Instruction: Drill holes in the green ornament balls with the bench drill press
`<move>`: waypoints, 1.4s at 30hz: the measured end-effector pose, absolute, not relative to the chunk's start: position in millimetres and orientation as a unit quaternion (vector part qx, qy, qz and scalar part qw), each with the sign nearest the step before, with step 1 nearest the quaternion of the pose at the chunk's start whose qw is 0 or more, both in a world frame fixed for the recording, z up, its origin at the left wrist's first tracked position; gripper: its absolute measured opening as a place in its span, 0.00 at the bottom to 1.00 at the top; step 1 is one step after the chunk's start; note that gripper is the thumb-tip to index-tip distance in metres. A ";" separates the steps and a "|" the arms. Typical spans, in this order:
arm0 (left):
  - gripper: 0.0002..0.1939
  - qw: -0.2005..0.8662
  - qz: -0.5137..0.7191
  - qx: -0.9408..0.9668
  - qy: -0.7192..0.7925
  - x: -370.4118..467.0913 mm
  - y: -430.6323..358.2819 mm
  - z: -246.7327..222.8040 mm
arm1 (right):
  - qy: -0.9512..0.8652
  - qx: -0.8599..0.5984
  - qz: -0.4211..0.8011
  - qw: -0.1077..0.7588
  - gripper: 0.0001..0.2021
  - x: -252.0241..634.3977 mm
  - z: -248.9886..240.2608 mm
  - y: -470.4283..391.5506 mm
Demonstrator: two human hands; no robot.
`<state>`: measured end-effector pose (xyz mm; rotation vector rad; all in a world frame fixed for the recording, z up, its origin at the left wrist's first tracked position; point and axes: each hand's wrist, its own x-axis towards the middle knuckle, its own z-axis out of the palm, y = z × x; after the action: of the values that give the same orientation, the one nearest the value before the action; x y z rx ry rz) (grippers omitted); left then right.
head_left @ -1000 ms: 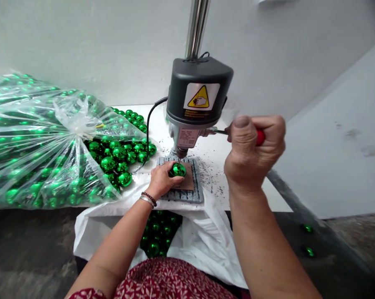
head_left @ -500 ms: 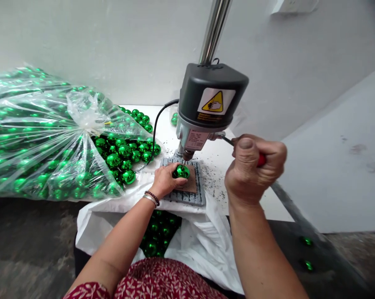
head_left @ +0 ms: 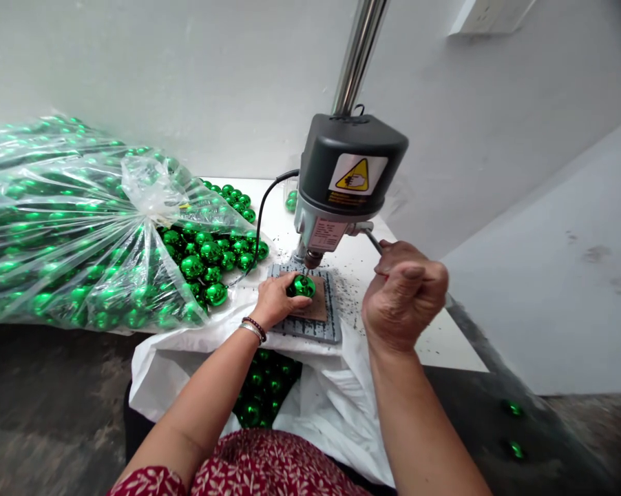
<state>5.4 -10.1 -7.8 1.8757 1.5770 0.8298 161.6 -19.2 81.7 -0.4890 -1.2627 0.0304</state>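
Observation:
My left hand (head_left: 279, 297) pinches a shiny green ball (head_left: 305, 287) against a brown board (head_left: 318, 303) on the drill press base (head_left: 331, 324). Directly over the ball is the chuck (head_left: 313, 259) of the drill press (head_left: 352, 165), its thin bit reaching down to the ball's top; whether it has entered the ball I cannot tell. My right hand (head_left: 406, 293) is wrapped round the end of the feed lever (head_left: 373, 241) on the machine's right side. The fingers hide the lever's knob.
A large clear plastic bag (head_left: 78, 234) full of green balls lies at left, with loose balls (head_left: 207, 255) beside it. A black cable (head_left: 263, 207) arches behind. White sacking (head_left: 331, 386) with more balls hangs at the table's front. Dark shavings litter the white table (head_left: 439, 337).
My right hand has swung down and to the left with the lever. The chuck and bit have come lower toward the ball. My left hand keeps its hold; the view has shifted slightly.

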 end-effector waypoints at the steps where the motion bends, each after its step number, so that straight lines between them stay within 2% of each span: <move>1: 0.27 0.275 0.310 0.697 0.586 5.3 -10.3 -7.4 | -0.584 -0.223 0.012 0.781 0.15 161.5 80.0 -18.9; 9: 0.26 0.279 0.312 0.691 0.590 5.4 -11.0 -5.7 | -0.572 -0.247 -0.004 0.782 0.17 159.6 69.7 -23.2; 14: 0.24 0.292 0.324 0.693 0.575 8.1 -11.3 -5.6 | -0.522 -0.336 -0.029 0.783 0.19 159.0 116.0 -11.0; 17: 0.23 0.326 0.346 0.689 0.547 2.6 -18.2 -2.6 | -0.515 -0.366 0.034 0.774 0.22 160.4 142.6 2.3; 20: 0.24 0.359 0.322 0.721 0.498 -14.9 -32.2 2.9 | -0.516 -0.374 0.054 0.769 0.22 160.8 151.1 8.1; 22: 0.29 0.354 0.292 0.749 0.478 -31.4 -42.7 7.4 | -0.518 -0.361 0.051 0.774 0.22 159.7 150.0 7.7; 24: 0.32 0.324 0.277 0.753 0.501 -48.5 -51.4 13.2 | -0.517 -0.341 0.051 0.783 0.21 158.1 147.7 6.2; 27: 0.25 0.197 0.235 0.719 0.623 -71.4 -59.3 24.7 | -0.514 -0.331 0.053 0.790 0.20 155.9 145.5 4.2; 30: 0.20 0.032 0.111 0.662 0.741 -88.0 -63.8 34.6 | -0.509 -0.337 0.046 0.791 0.19 155.2 143.5 2.4; 32: 0.21 -0.010 0.031 0.645 0.763 -94.6 -65.6 35.8 | -0.505 -0.343 0.036 0.791 0.19 155.5 141.8 1.2; 35: 0.24 0.000 -0.031 0.643 0.765 -97.6 -65.0 29.6 | -0.501 -0.352 0.028 0.790 0.19 156.3 139.7 -0.2; 37: 0.26 0.018 -0.029 0.636 0.771 -96.1 -62.2 24.0 | -0.502 -0.353 0.029 0.789 0.19 156.9 139.0 -0.9; 39: 0.28 0.051 0.017 0.642 0.764 -92.9 -58.5 20.5 | -0.505 -0.353 0.029 0.787 0.19 157.3 138.8 -1.4; 42: 0.30 0.171 0.178 0.677 0.693 -84.6 -53.8 19.7 | -0.504 -0.355 0.025 0.787 0.18 157.7 138.3 -1.8</move>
<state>-84.6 -53.8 19.7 1.9239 1.9690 0.5044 157.7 -1.8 138.3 -0.7646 -1.0860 0.0539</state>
